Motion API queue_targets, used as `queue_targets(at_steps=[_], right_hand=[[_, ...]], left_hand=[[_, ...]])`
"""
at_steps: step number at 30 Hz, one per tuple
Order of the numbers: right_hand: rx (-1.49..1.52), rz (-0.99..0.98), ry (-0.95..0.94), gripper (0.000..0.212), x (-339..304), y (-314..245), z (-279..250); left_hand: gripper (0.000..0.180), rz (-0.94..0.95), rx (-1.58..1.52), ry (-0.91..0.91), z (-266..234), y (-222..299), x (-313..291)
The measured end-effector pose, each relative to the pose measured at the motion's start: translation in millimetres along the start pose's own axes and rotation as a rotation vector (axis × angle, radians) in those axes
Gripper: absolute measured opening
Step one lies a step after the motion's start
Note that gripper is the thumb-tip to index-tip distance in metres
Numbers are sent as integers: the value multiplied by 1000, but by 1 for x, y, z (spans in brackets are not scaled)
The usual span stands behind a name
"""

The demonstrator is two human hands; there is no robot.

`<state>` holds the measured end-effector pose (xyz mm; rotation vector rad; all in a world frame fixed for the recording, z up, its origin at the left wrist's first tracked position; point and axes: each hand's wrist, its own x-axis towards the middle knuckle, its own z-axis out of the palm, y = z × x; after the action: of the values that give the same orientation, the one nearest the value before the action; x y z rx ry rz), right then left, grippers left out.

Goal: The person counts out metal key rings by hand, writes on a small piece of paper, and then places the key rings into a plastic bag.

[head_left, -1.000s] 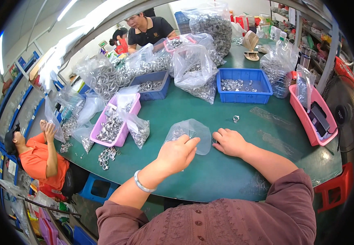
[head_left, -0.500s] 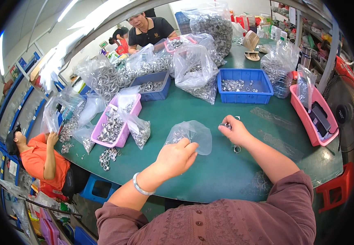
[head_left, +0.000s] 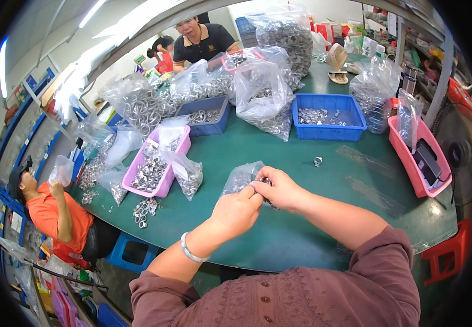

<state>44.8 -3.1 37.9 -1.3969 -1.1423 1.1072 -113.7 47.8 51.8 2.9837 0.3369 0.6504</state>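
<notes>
Left hand (head_left: 237, 211): closed, pinching the clear bag (head_left: 240, 179) on the near side of the table (head_left: 296, 240). Right hand (head_left: 280, 191): fingers curled around metal rings (head_left: 265, 181) at the bag's mouth. Beyond: pink basket (head_left: 163, 188), white slip (head_left: 152, 143) inside, print unreadable from here. Farther: black shirt (head_left: 195, 52), small yellow emblem (head_left: 211, 47).
</notes>
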Motion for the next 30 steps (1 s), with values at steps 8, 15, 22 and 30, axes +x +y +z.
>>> queue_targets(at_steps=[8,15,22,30], right_hand=[[2,-28,-1,29,-10,-10,0],[65,76,164,31,21,13,5],[140,60,178,35,57,18,23],[-256,-218,-117,31,31,-9,-20]], left_hand=[[10,4,19,36,-1,-3,-2],[8,48,9,13,7,1,0],[7,-63,-12,63,7,-3,3],[7,-115,-61,120,3,-5,3]])
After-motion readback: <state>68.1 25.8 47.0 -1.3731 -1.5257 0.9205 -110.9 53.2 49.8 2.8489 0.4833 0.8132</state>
